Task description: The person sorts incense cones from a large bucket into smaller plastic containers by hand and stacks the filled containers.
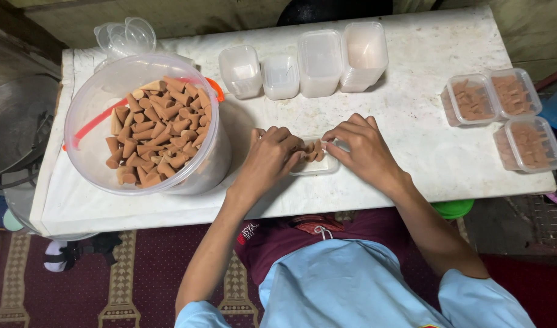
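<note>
head view: left hand [271,159] and right hand [362,150] meet over a small clear tray [318,165] at the front of the white table [412,115], fingers curled narrow on the brown cones [310,152] inside it; exact pinch cannot be told. a large clear bucket [217,164] of like cones stands just left; empty container stacks [321,64] lie behind, three filled boxes [500,112] well apart at right.

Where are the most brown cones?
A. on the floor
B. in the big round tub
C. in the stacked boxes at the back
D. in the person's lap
B: the big round tub on the table's left holds a large heap of brown cones.
</note>
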